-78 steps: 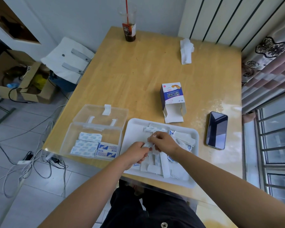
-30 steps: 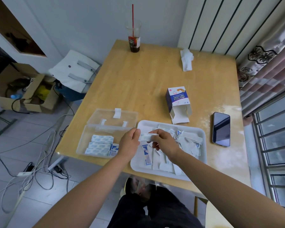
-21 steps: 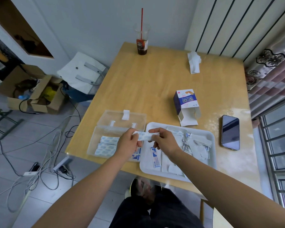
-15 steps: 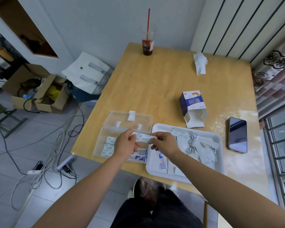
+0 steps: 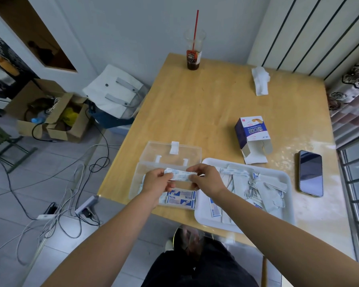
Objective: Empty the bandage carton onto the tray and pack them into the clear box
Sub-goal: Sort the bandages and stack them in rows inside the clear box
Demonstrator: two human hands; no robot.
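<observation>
Wooden surface: my left hand and right hand pinch a bandage stack crosswise, right over the clear box.

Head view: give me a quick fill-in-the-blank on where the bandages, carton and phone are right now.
1. Both hands, the left hand and the right hand, hold a small stack of bandages above the ____.
2. The empty carton lies on its ____ on the table.
3. The loose bandages not yet packed lie in the white ____.
4. The phone lies to the ____ of the white tray.

Missing words: clear box; side; tray; right
</observation>
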